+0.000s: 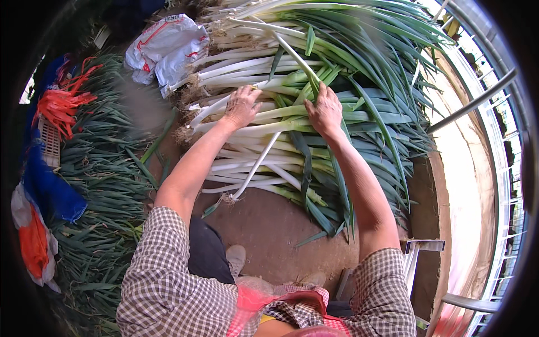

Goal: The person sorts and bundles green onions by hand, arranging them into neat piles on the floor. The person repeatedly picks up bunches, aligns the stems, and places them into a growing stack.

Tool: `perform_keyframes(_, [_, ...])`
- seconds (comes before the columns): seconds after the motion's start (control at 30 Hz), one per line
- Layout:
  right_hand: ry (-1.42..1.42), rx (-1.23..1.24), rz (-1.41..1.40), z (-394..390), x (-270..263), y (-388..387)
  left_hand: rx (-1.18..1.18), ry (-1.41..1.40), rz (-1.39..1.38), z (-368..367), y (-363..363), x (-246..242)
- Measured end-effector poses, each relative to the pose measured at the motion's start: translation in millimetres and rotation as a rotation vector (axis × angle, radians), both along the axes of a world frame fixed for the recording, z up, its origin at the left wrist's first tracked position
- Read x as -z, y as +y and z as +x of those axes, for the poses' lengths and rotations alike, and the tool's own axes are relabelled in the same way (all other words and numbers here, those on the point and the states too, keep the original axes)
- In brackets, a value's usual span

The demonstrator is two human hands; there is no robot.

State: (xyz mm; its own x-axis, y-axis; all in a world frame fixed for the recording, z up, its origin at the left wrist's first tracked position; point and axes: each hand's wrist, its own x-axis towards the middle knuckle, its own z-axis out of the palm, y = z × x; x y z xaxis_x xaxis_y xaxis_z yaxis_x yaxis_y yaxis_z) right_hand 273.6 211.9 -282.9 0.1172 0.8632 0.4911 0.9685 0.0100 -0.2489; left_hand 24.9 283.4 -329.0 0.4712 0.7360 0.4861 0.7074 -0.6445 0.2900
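A large heap of leeks (252, 113) lies before me, with white shanks and roots to the left and green leaves to the right. My left hand (243, 106) rests over the white shanks, fingers curled. A small yellowish bit shows at its fingertips, but whether it grips anything is unclear. My right hand (325, 110) is closed around the green part of one leek (297, 57), which slants up and left across the others. Below my hands, a single leek (257, 166) lies aslant over the heap, its roots toward me.
A white plastic bag (166, 48) with red print lies by the root ends. More leek greens (101, 177) fill the left side, beside red plastic ties (67, 103), a plastic crate (49, 143) and blue cloth (54, 181). Metal pipes (473, 101) run along the right.
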Motion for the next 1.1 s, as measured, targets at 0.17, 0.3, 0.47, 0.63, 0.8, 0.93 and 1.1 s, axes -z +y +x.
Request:
perform_keyframes(0.17, [-0.107,0.141,-0.262,13.7,14.0,76.3,-0.414,-0.041,-0.003,15.8,42.0,52.9])
perform_keyframes(0.3, [-0.245,-0.154,-0.196,57.4,-30.8,77.9,-0.462,-0.053,0.131,19.4,39.1,76.5])
perform_keyframes(0.47, [-0.563,-0.169,-0.169,94.5,-96.0,135.2,-0.490,0.015,-0.006,16.9,37.0,69.6])
perform_keyframes(0.63, [-0.504,-0.167,0.169,57.6,-18.7,215.2,-0.452,-0.027,0.076,23.3,41.6,75.0])
perform_keyframes(0.8, [-0.485,0.101,0.087,39.1,-5.0,256.6,-0.464,-0.035,0.071,21.7,44.9,75.9])
perform_keyframes(0.93, [-0.487,-0.057,-0.032,37.6,-19.4,226.2,-0.479,-0.023,0.093,19.8,45.0,80.6])
perform_keyframes(1.1, [-0.548,-0.251,-0.174,28.2,-12.5,154.4,-0.495,0.020,-0.035,17.2,44.4,79.7])
